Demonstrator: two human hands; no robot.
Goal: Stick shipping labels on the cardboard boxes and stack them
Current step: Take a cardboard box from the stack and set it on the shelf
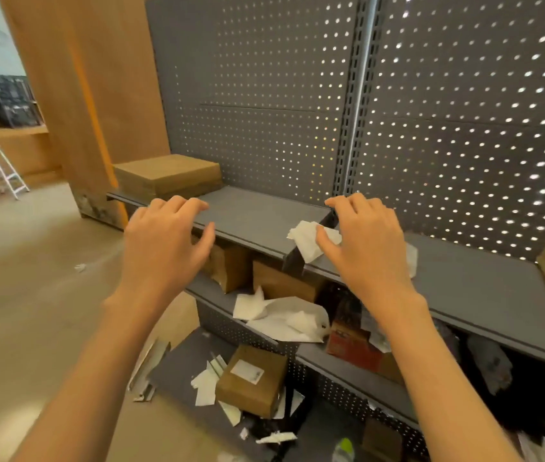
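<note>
Left hand, right hand over top shelf: grips apart, empty. Step: between boxes. Next, likely: labelled box below shelf onto cardboard stack at shelf's left.

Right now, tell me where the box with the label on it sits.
In the head view, the labelled box lies low and centre on the bottom shelf, among white paper scraps.

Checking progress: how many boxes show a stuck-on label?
1: the box on the bottom shelf, with a white label on its top. Others may carry labels on faces out of view.
</note>
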